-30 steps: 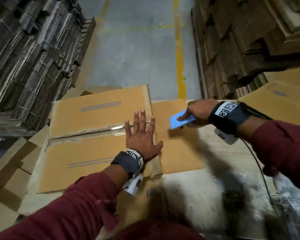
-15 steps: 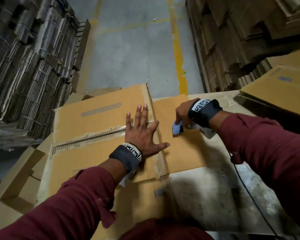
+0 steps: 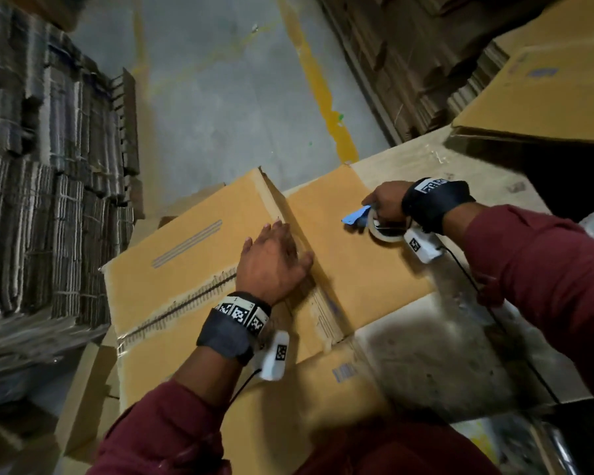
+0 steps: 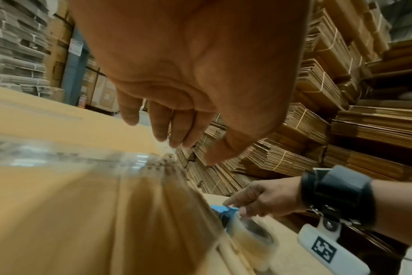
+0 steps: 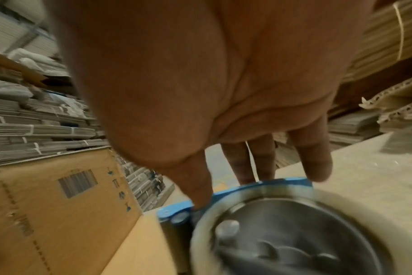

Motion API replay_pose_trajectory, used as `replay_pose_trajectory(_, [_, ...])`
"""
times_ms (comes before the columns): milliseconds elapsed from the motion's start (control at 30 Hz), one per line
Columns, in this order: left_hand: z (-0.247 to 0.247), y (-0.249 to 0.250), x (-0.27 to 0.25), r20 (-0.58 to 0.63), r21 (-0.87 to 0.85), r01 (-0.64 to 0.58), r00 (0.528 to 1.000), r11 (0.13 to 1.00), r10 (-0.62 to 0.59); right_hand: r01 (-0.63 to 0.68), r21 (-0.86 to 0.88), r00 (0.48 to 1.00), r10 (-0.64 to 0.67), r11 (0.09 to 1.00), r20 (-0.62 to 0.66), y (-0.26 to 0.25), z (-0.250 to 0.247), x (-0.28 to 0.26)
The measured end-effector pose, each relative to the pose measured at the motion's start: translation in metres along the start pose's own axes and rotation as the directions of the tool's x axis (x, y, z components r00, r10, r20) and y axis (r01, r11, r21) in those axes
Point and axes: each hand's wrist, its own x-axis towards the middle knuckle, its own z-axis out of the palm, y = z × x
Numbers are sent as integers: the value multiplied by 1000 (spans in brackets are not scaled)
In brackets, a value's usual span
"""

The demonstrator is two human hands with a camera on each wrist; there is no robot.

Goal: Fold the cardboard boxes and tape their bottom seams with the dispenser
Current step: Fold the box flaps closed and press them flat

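1. Stacks of flattened cardboard (image 3: 49,200) fill the frame's left edge.
2. The cardboard box (image 3: 186,269) lies centre-frame, its seam taped.
3. The left hand (image 3: 271,262) rests flat on it, fingers straight.
4. Centre-right, the right hand (image 3: 386,204) grips the blue tape dispenser (image 3: 374,221).

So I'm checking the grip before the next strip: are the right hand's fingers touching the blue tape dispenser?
Touching. In the right wrist view the right hand has its fingers pressed on the blue frame of the tape dispenser.

Grey floor (image 3: 220,97) with yellow line (image 3: 326,108)
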Motion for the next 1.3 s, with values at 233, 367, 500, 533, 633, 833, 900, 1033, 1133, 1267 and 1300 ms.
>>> replay_pose_trajectory(233, [5,3,-13,106,-1,-1,994,1000,1,409,333,894,-300,850,-331,-40,44,-29])
replay_pose_trajectory(367, [1,0,-12,102,-30,-8,995,1000,11,419,726,897,-371,545,-239,-82,68,-46])
replay_pose_trajectory(500, [4,7,-15,214,-245,67,977,967,-13,401,833,872,-439,382,-218,-112,95,-57])
replay_pose_trajectory(533, [9,11,-17,272,-283,86,962,955,-6,403,841,861,-461,361,-214,-117,105,-56])
replay_pose_trajectory(633, [28,15,-22,322,-180,74,947,981,-12,336,863,876,-461,377,-140,-113,128,-41])
replay_pose_trajectory(833, [39,18,-22,349,-61,79,936,995,-53,78,920,970,-243,385,19,-88,109,-20])
replay_pose_trajectory(900, [42,19,-22,334,-57,83,941,995,-59,92,949,978,-204,301,-30,-95,82,-19])
replay_pose_trajectory(1033, [45,15,-25,282,-80,125,955,989,-97,329,810,937,-278,485,-214,-117,40,-18])
replay_pose_trajectory(1133, [45,3,-29,289,-82,189,944,979,-158,384,583,917,-371,716,-149,-138,40,-2])
replay_pose_trajectory(1267, [45,-11,-29,319,-50,196,932,979,-171,384,469,908,-416,795,-39,-148,51,11])
replay_pose_trajectory(1300, [45,-12,-26,330,-53,198,929,979,-170,388,480,907,-417,787,-50,-149,52,11])
